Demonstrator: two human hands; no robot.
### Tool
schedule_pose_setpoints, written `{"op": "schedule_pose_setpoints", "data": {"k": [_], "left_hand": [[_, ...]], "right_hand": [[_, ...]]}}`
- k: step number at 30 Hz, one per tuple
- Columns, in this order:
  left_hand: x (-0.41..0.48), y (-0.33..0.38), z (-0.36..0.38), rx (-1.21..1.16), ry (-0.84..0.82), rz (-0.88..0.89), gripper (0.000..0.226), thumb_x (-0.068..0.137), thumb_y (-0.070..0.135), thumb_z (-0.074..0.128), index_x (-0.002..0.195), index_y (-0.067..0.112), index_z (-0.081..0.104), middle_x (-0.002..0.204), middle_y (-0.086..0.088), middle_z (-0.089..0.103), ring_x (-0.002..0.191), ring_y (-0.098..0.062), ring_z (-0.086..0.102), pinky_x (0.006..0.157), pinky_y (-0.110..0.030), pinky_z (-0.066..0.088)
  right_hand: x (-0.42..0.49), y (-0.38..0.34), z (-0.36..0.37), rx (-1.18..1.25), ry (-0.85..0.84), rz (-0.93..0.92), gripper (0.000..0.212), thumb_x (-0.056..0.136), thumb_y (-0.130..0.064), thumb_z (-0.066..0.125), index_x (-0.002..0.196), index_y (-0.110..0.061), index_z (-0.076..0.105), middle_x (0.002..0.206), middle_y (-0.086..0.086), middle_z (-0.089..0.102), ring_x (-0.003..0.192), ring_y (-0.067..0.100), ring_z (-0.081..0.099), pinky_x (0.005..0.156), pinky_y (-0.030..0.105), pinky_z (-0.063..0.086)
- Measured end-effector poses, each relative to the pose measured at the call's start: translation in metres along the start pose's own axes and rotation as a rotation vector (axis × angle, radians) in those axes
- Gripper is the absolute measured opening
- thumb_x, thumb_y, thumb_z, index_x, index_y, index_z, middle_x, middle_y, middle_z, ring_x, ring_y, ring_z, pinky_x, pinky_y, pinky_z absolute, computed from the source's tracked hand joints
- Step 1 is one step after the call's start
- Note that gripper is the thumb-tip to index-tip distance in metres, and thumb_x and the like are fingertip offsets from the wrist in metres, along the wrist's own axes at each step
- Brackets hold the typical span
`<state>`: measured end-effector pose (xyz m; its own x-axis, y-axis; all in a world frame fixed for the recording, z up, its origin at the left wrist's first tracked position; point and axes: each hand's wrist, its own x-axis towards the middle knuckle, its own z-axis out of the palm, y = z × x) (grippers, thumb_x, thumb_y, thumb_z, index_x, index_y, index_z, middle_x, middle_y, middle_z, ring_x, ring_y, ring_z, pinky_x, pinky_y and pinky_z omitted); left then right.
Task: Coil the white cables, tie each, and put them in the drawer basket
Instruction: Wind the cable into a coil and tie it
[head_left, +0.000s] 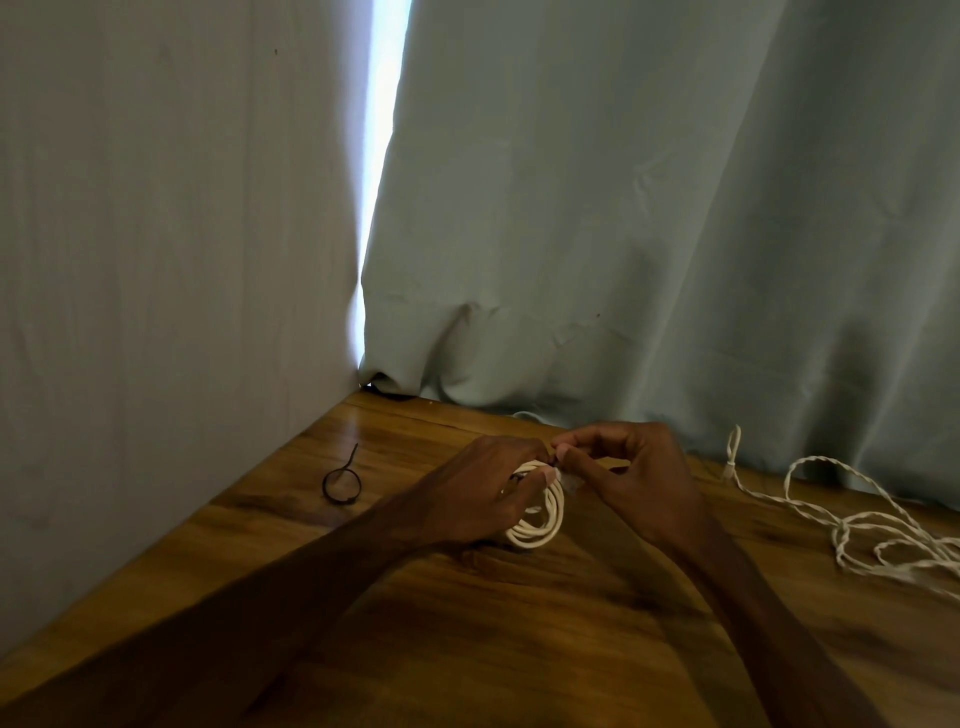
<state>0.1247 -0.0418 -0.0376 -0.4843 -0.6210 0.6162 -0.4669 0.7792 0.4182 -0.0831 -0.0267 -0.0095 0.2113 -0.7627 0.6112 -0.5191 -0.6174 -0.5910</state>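
Near the counter's (519, 649) far edge my left hand (483, 491) grips the coiled cable (543, 527), my right hand (641, 480) pinches its top; 1 loose cable (878, 530) sprawls right.

White coiled cable (540, 526), several neat loops, gripped under left hand (483, 493), top pinched by right hand (641, 480). Thin twisted white cable (818, 459), loose and tangled, lying well right of right hand.
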Motion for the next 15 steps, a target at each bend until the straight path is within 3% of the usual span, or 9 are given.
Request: {"op": "schedule_pose_setpoints", "data": {"k": [15], "left_hand": [[-0.0006,0.0006,-0.0006,-0.02,-0.004,-0.004,0.022,0.104,0.031,0.053,0.112,0.02,0.07,0.097,0.008,0.073,0.086,-0.008,0.068,0.075,-0.039,0.055]], "right_hand": [[-0.0023,-0.0056,-0.0014,-0.007,-0.005,-0.018,0.01,0.087,-0.021,0.079,0.096,-0.024,0.082,0.087,-0.015,0.079,0.084,0.004,0.074,0.072,0.04,0.064]]}}
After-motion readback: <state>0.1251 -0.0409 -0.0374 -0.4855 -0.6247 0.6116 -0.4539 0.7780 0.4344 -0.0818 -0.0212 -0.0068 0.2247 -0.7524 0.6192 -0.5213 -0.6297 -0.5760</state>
